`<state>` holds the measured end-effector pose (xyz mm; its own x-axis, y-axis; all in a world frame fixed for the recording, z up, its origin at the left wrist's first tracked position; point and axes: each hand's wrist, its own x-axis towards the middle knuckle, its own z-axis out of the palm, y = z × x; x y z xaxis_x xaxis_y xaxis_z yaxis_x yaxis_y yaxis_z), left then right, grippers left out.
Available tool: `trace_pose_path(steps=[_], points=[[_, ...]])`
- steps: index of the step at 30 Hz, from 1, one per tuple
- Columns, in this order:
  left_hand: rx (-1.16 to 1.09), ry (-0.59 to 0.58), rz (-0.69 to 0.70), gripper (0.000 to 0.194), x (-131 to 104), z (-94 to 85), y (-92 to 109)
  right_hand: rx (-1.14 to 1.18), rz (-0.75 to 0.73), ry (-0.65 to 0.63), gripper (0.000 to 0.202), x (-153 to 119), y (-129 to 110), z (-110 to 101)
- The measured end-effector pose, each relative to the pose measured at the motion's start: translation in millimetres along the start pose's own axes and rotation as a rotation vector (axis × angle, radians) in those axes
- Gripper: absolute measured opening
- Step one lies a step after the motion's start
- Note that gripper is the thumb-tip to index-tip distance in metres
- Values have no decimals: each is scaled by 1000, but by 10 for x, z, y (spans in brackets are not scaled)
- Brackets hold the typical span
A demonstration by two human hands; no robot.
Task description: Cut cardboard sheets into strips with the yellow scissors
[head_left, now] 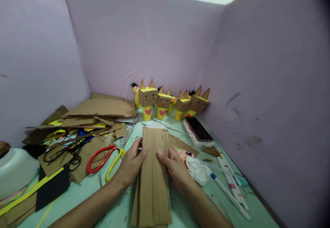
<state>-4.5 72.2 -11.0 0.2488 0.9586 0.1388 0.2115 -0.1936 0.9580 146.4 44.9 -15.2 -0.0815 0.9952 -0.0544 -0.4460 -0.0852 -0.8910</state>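
Observation:
Several long cardboard strips [154, 186] are stacked upright in front of me, their lower ends fanned slightly apart. My left hand [134, 159] grips the stack's left edge, thumb on the front face. On the opposite edge my right hand [175, 164] holds it too, its thumb pressed on the front and the other fingers hidden behind. Just left of my left hand lie large scissors [113, 155] with one red and one yellow handle, blades parted. Behind the strips, to the right, a flat cardboard piece [182, 143] rests on the green table.
Cardboard figures [147, 99] with yellow bodies and horns stand at the back. Cardboard scraps [100, 107] and black cord [74, 159] pile up at left, near a pale rounded container [15, 169]. To the right are a phone [198, 128], crumpled tissue [198, 169] and white marker pens [229, 195].

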Motion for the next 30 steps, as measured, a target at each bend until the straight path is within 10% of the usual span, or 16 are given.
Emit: trace_pose_path(steps=[14,30], points=[[563,255,333,44,-75,80,-1,19,16,29,47,2,24,43],[175,204,-10,24,-31,174,-16,-2,98,114,60,35,78,49]])
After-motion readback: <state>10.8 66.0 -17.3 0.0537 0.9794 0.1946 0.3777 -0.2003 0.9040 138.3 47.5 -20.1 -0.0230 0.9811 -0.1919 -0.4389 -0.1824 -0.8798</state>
